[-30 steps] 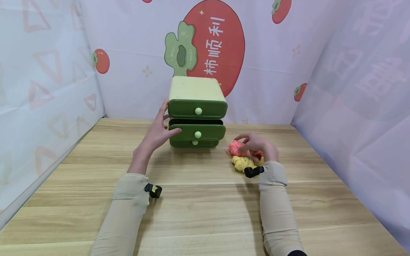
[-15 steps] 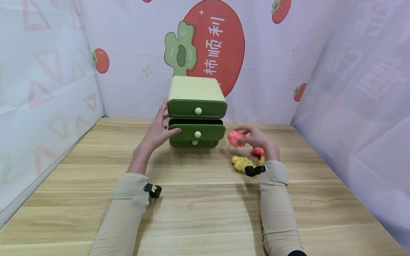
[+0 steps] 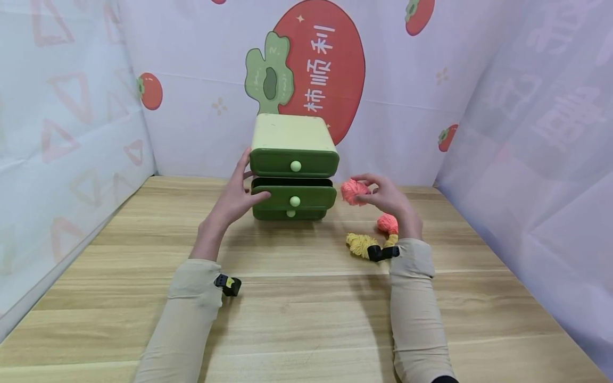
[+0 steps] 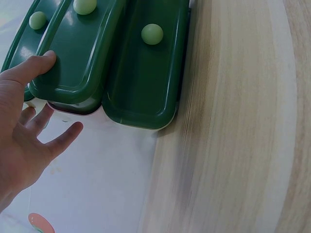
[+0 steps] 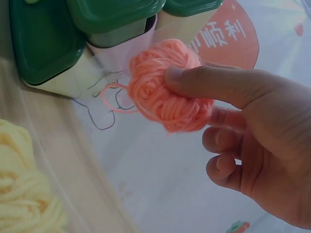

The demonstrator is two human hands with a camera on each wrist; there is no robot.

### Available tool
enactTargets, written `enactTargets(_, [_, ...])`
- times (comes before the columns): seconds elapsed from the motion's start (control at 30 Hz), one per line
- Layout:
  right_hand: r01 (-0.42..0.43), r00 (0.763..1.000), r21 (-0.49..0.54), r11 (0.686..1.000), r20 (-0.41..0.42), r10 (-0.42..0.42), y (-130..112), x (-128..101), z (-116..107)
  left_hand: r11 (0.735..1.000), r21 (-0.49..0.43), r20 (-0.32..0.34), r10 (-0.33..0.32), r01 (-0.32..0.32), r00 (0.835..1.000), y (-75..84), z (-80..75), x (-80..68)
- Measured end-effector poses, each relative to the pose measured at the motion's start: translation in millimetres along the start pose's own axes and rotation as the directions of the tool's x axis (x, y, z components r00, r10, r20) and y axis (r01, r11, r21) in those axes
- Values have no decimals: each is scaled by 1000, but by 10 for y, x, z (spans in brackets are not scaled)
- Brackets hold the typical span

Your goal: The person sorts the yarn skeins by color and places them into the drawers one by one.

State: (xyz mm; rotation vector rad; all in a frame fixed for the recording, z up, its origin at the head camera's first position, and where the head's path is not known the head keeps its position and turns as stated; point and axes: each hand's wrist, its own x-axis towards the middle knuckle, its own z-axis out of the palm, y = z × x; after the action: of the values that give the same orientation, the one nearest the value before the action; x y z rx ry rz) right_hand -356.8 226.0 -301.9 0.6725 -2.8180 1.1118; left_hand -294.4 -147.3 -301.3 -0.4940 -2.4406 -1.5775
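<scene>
In the head view, a small cabinet [image 3: 294, 132] with a cream top and several green drawers stands at the back. Its middle drawer [image 3: 306, 198] sticks out partway, leaving a dark gap above its front. My left hand [image 3: 234, 197] is at the cabinet's left side, fingers spread; in the left wrist view its thumb [image 4: 41, 67] rests on that drawer's front. To the right of the cabinet, my right hand [image 3: 389, 199] pinches a ball of coral-pink yarn [image 5: 167, 90] between thumb and fingers, raised off the table. A loose strand loops from the ball.
A yellow yarn ball [image 3: 360, 244] lies on the wooden table [image 3: 306, 319], below my right hand. Near it sit another pink ball [image 3: 387, 223] and a second yellow one [image 3: 391, 241], partly hidden by my wrist. Printed cloth walls [image 3: 201, 122] enclose the back and sides.
My right hand has lifted the pink yarn ball from beside the yellow one and carried it up and back, level with the middle drawer. My left hand has stayed in place.
</scene>
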Motion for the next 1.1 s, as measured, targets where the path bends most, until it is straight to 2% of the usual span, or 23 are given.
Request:
enactTargets(0.27, [90, 992, -52, 995, -81, -94, -154, 30, -33, 1000, 4, -4, 0, 0, 1000, -28, -14, 16])
enactTargets(0.47, [173, 973, -89, 981, -136, -184, -339, 27, -16, 1000, 4, -12, 6, -6, 1000, -223, 5, 117])
enactTargets(0.6, [239, 951, -129, 962, -172, -259, -475, 15, 18, 1000, 16, -25, 26, -25, 999, -384, 22, 181])
enactTargets(0.7, [279, 931, -164, 946, -194, -309, -573, 18, 58, 999, 20, -32, 40, -40, 999, -438, 18, 195])
enactTargets(0.97, [375, 876, -253, 892, -218, -430, -753, 79, 218, 999, 27, -37, 46, -45, 998, -446, 13, 194])
enactTargets(1.1, [391, 853, -284, 876, -245, -460, -781, 110, 288, 999, 25, -29, 27, -27, 999, -415, 16, 191])
